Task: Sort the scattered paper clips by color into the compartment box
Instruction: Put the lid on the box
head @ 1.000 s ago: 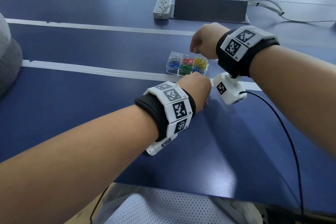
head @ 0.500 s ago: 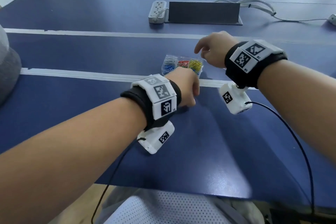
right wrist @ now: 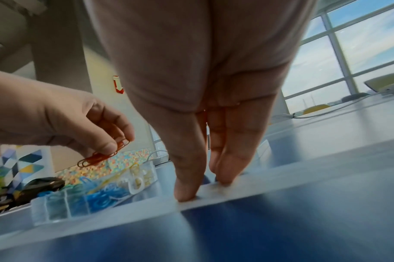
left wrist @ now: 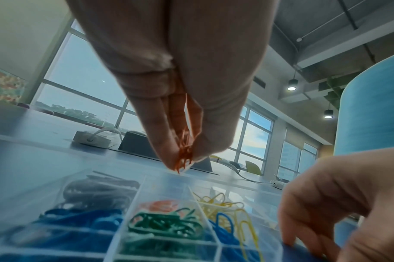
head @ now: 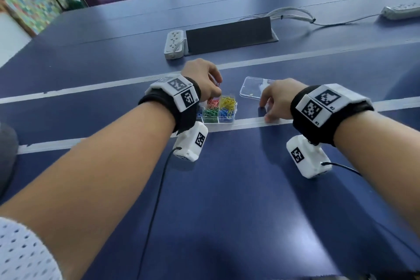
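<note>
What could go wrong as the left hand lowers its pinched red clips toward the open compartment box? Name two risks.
1. The left hand pinches several red clips in a loose bunch; some might fall into the green or yellow compartments beside the red one.
2. The right hand rests on the table, not on the compartment box, so a bump might shift it.

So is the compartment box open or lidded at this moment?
Open. The compartment box shows its clips uncovered, and the clear lid lies flat on the table beside it, partly behind the right hand.
</note>
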Demonstrator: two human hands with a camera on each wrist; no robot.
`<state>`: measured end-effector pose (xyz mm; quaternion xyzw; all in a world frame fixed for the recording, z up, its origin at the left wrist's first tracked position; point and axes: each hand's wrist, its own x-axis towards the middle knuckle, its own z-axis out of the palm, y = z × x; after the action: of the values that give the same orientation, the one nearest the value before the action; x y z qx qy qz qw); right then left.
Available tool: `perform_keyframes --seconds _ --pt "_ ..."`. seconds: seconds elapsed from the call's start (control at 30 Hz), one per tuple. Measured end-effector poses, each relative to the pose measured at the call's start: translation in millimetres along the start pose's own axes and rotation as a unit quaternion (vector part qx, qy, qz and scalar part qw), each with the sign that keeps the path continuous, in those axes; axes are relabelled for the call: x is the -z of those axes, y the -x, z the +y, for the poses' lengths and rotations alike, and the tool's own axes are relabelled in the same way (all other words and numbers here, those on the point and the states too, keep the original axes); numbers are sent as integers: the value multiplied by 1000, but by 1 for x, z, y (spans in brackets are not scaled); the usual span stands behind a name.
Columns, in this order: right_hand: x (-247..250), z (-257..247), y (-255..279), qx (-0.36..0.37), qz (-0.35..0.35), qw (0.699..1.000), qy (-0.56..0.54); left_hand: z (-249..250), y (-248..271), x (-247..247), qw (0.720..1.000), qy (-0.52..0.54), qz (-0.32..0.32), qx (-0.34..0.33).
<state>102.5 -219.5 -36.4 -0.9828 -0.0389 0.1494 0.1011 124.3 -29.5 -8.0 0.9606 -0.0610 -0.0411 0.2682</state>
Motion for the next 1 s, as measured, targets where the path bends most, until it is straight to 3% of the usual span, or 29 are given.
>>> perform_keyframes --seconds 0.17,0.47,0.73,0.9,1.0 --pt "1 0 4 -12 12 1000 -20 -3 -9 -5 1000 -8 10 2" --pt "1 -4 3 -26 9 999 -17 0 -3 2 991 -127 -33 -27" --pt "-1 -7 2 -43 15 999 1 -6 6 4 995 -91 -19 -47" --pt "0 -9 -1 -50 -3 999 1 -15 6 4 983 -158 -84 -48" --pt "0 -13 -3 -51 -15 998 17 -19 3 1 984 -156 -77 -44"
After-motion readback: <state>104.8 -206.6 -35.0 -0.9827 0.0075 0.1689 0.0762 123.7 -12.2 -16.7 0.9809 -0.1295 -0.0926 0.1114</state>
